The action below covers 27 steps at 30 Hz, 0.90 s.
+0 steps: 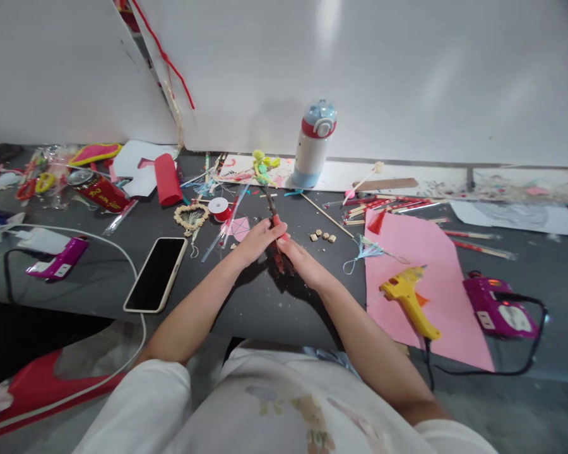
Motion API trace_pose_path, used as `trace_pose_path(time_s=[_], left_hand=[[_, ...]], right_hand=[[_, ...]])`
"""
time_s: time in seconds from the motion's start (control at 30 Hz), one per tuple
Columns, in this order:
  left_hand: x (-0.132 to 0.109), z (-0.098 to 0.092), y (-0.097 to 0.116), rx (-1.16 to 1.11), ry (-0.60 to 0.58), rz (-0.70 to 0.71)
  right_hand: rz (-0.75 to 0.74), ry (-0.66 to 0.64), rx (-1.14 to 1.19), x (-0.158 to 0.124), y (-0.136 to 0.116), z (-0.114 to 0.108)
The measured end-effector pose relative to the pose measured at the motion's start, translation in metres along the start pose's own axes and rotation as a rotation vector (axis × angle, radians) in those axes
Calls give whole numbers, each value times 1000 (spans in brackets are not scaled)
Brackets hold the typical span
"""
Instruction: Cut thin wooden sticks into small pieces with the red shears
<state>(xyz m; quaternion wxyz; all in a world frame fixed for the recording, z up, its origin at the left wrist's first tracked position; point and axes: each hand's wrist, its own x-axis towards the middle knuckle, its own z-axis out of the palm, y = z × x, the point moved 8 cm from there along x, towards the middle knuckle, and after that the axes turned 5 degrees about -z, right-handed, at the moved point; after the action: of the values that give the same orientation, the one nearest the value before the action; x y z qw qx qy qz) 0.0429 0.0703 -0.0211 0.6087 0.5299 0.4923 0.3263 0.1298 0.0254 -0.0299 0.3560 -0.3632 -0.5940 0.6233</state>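
My left hand (261, 241) and my right hand (300, 257) meet over the middle of the desk. Both are closed around a red-handled tool (276, 220) with a narrow dark metal end pointing away from me; whether it is pliers or scissors I cannot make out. Dark reddish parts show below the fingers. Several small wooden pieces (322, 236) lie right of my right hand. Near my left hand are a pink paper square (238, 229), a spool of red thread (220, 209) and thin clear sticks (224, 222).
A water bottle (315, 146) stands at the back. On the right, a yellow glue gun (409, 299) rests on pink paper (442, 265), beside a purple power strip (499, 306). A phone (156, 275), a beaded heart (190, 218) and a red can (100, 192) lie left.
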Motion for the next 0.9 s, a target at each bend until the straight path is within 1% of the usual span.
trace_pose_path(time_s=[0.07,0.13,0.23,0.3,0.37,0.5,0.63,0.7,0.8,0.9], left_hand=[[2,-13,4,41,84,48],[2,-31,11,117,213,116],[-7,-54,30,375,445,279],[-14,-61,41,564,559,360],[-19,-64,50,704,618,409],[-23,-64,58,872,654,484],[-20,-63,58,978,608,498],[-18,-63,55,1019,594,482],[-18,-64,54,1035,597,481],[-18,-63,55,995,589,494]], right_hand=[[21,52,14,-1,-1,-4],[44,57,22,-3,-2,-5],[72,43,20,-4,-2,-4],[81,12,4,-5,-1,-3],[85,-14,-18,-5,-1,-1],[91,-38,-50,-7,-2,0],[55,-111,-54,-8,-7,6],[55,-120,-41,-9,-8,8],[55,-119,-39,-9,-8,8],[23,-151,-54,-9,-10,9]])
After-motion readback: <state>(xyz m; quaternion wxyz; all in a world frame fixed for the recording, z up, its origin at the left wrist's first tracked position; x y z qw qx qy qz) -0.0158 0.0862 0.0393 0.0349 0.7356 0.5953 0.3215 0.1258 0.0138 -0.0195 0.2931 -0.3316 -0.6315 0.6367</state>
